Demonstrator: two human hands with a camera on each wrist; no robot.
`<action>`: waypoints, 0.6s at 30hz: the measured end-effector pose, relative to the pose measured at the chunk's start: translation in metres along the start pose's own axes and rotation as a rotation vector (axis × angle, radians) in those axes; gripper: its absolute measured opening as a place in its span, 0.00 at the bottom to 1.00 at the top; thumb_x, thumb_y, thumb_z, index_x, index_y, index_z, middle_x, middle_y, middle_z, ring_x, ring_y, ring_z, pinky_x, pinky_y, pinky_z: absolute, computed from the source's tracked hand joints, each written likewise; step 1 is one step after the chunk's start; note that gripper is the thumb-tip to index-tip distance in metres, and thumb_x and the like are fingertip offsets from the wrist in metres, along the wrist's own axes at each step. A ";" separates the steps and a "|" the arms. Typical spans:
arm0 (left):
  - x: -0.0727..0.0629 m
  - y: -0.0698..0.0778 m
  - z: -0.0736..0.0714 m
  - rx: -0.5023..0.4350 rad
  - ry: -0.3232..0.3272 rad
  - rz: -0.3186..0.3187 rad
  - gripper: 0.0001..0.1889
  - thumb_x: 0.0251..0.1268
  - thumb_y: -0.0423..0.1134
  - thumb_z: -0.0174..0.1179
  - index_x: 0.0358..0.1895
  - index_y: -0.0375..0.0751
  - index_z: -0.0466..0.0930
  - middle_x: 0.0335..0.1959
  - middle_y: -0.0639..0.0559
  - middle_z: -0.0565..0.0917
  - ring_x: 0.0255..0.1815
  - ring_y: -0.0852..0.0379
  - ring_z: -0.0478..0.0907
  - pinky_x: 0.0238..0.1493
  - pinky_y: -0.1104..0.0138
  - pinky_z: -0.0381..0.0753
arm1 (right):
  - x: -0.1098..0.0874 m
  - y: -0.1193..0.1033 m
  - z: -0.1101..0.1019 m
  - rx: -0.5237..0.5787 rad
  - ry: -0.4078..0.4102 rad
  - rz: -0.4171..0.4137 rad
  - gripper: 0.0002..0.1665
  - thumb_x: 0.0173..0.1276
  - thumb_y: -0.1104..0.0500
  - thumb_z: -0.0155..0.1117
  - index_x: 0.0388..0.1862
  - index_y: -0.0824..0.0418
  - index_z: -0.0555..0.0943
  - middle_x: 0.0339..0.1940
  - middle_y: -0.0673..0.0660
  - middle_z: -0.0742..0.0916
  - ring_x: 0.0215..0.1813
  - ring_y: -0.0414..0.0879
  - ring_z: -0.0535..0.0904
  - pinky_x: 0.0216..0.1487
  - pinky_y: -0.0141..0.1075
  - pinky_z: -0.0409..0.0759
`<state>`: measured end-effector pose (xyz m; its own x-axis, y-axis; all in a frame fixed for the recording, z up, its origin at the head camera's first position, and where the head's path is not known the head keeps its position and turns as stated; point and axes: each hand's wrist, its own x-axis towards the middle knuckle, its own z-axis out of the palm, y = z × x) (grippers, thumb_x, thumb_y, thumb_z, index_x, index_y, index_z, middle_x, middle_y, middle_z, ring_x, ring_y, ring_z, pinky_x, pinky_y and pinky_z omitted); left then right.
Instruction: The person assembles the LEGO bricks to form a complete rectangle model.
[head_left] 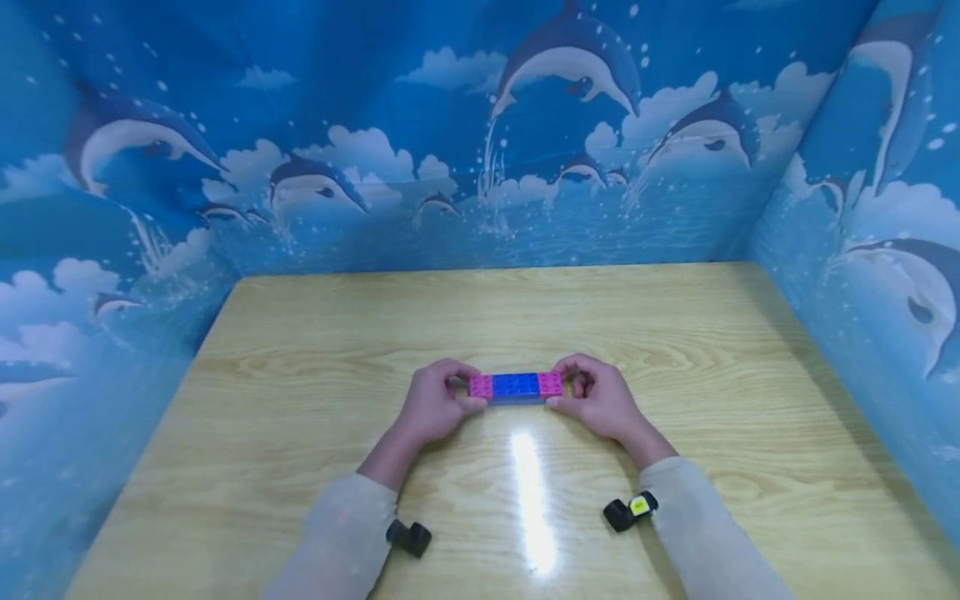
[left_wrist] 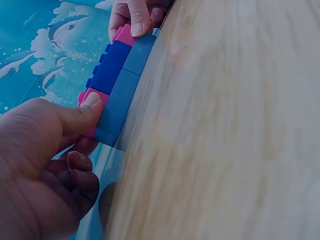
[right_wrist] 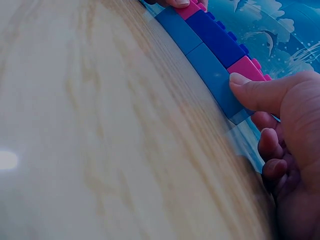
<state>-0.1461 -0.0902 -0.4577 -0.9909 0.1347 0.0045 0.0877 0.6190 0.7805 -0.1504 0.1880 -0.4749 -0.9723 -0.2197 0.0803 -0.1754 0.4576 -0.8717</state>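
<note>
A two-layer row of toy building bricks lies on the wooden table between both hands. On top, a dark blue brick (head_left: 515,385) sits in the middle with a pink brick (head_left: 480,386) at its left end and another pink brick (head_left: 551,383) at its right end. Two lighter blue bricks (left_wrist: 118,106) meet end to end underneath. My left hand (head_left: 438,402) pinches the left end, thumb on the near side. The right hand (head_left: 597,395) pinches the opposite end the same way, its thumb (right_wrist: 255,92) pressed near the seam of pink and light blue.
The wood-grain table (head_left: 315,333) surrounds the bricks, with a bright light reflection in front of them. Blue dolphin-print curtains (head_left: 420,108) rise at its back and sides. Black wrist cameras (head_left: 409,537) sit at both sleeves.
</note>
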 end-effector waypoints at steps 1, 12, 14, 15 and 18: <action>0.000 0.000 0.000 -0.006 -0.002 -0.012 0.20 0.48 0.39 0.79 0.47 0.47 0.85 0.40 0.58 0.82 0.36 0.55 0.74 0.38 0.62 0.77 | 0.000 0.000 0.000 0.001 0.000 -0.001 0.22 0.52 0.61 0.82 0.44 0.52 0.82 0.25 0.56 0.77 0.27 0.49 0.70 0.27 0.35 0.68; 0.000 0.000 -0.002 -0.064 0.020 -0.142 0.21 0.50 0.46 0.78 0.47 0.47 0.83 0.42 0.57 0.82 0.35 0.52 0.75 0.36 0.61 0.77 | 0.001 0.002 0.000 0.001 0.009 0.004 0.21 0.56 0.56 0.80 0.48 0.53 0.83 0.26 0.55 0.78 0.28 0.49 0.71 0.27 0.35 0.69; 0.000 0.001 -0.002 -0.075 0.025 -0.157 0.21 0.51 0.47 0.78 0.47 0.46 0.82 0.41 0.56 0.82 0.35 0.52 0.75 0.36 0.61 0.78 | 0.001 0.002 0.001 0.004 0.014 0.007 0.21 0.57 0.55 0.80 0.49 0.54 0.83 0.27 0.55 0.78 0.28 0.49 0.72 0.27 0.35 0.70; 0.000 0.001 -0.002 -0.080 0.029 -0.165 0.20 0.52 0.47 0.78 0.46 0.46 0.82 0.41 0.56 0.82 0.35 0.52 0.75 0.36 0.61 0.78 | 0.001 0.002 0.001 0.007 0.017 0.011 0.21 0.58 0.54 0.79 0.49 0.54 0.84 0.27 0.55 0.79 0.28 0.49 0.72 0.27 0.35 0.70; 0.001 0.002 -0.001 -0.087 0.035 -0.188 0.19 0.54 0.48 0.76 0.45 0.47 0.82 0.40 0.55 0.81 0.35 0.52 0.75 0.34 0.62 0.78 | 0.001 0.001 0.001 0.011 0.025 0.031 0.20 0.59 0.53 0.79 0.49 0.54 0.84 0.30 0.54 0.81 0.28 0.49 0.73 0.27 0.35 0.71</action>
<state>-0.1466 -0.0897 -0.4556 -0.9921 -0.0043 -0.1256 -0.1064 0.5612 0.8208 -0.1513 0.1875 -0.4765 -0.9807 -0.1841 0.0652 -0.1437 0.4542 -0.8792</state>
